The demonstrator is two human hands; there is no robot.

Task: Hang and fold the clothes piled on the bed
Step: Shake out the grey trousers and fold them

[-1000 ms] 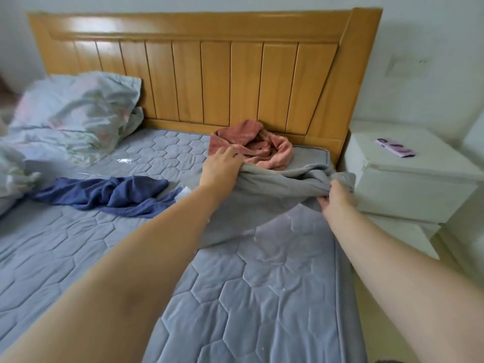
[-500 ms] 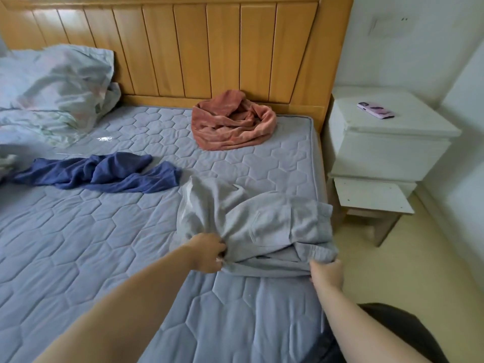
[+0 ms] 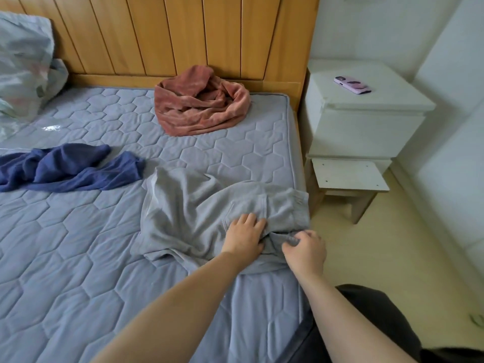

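**Head view: both hands on the grey garment at the bed's right edge**

Head view shows the bed, covered by a blue-grey quilted mattress, with a wooden headboard along its far edge.

1. Grey garment: lies crumpled on the mattress at the right edge of the bed, toward the near end. Part of it reaches the edge itself.
2. Left hand: rests palm down on the grey garment, fingers extended and spread, pressing the cloth flat. Nothing is gripped.
3. Right hand: sits just beside the left hand at the bed's right edge. Its fingers are curled and pinch a fold of the grey garment.
4. Pink garment: bunched in a heap near the far right corner of the bed, touching the headboard.
5. Blue garment: lies strung out along the left part of the mattress, well apart from the pink garment and near the grey one.
6. Bedding: piled at the far left corner.
7. White nightstand: stands just beside the bed's right edge, carrying a pink phone on top.
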